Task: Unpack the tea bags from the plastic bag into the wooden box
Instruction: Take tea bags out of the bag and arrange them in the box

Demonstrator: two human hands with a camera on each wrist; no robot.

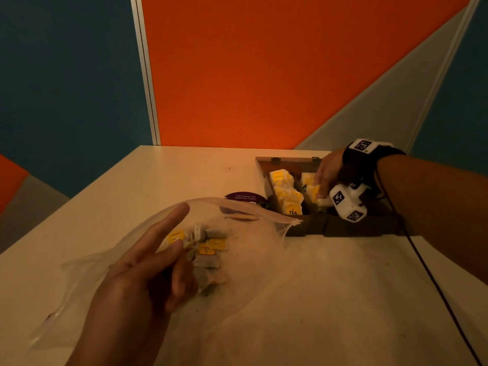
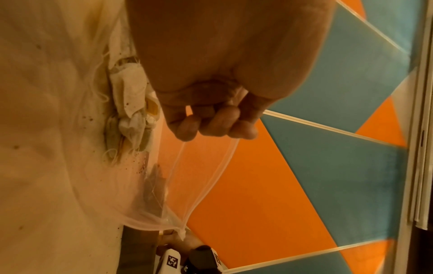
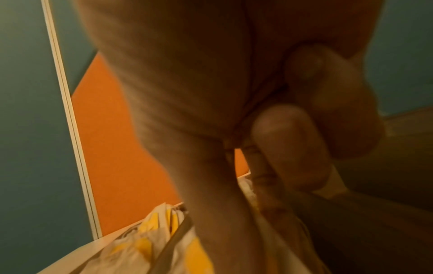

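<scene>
A clear plastic bag (image 1: 245, 262) lies on the white table with several tea bags (image 1: 208, 249) with yellow tags inside. My left hand (image 1: 158, 260) holds up its open rim, index finger straight. The left wrist view shows the curled fingers (image 2: 211, 128) pinching the rim (image 2: 199, 185), with the tea bags (image 2: 131, 111) beside them. The open wooden box (image 1: 290, 163) stands at the right rear, holding white and yellow tea bags (image 1: 285, 191). My right hand (image 1: 323, 187) reaches into its right compartment and pinches a tea bag (image 1: 313, 191). The right wrist view is blurred, showing the thumb (image 3: 293, 148) above more tea bags (image 3: 145, 246).
A round purple sign (image 1: 245, 196) lies flat just left of the box, partly under the bag. A black cable (image 1: 427, 273) trails from my right wrist across the table (image 1: 330, 299). Orange and blue partition walls (image 1: 237, 75) close off the far edge.
</scene>
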